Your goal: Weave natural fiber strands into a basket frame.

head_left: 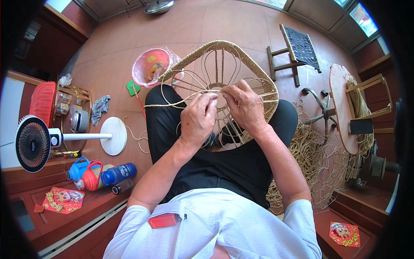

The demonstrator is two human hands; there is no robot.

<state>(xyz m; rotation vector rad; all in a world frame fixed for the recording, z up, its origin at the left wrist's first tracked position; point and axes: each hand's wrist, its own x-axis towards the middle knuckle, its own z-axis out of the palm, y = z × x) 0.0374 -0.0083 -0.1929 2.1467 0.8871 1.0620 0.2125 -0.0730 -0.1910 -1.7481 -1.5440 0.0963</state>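
Between my knees rests a half-woven frame (194,55) with a cord-wrapped rim and cords strung across its open middle. Above it, my left hand (199,116) pinches a tan cord (166,105) whose loose length runs out to the left. My right hand (244,103) is closed close beside it, thumb and fingertips pressed together on the same cord. The two sets of fingertips nearly meet. My hands and forearms hide part of the frame's near side.
Loose cord (302,162) lies heaped on the floor at my right, near a wheeled chair base (324,113). A woven-seat stool (300,48) stands far right. At left are a pink bucket (137,64), a white fan (86,136) and several bottles (118,173).
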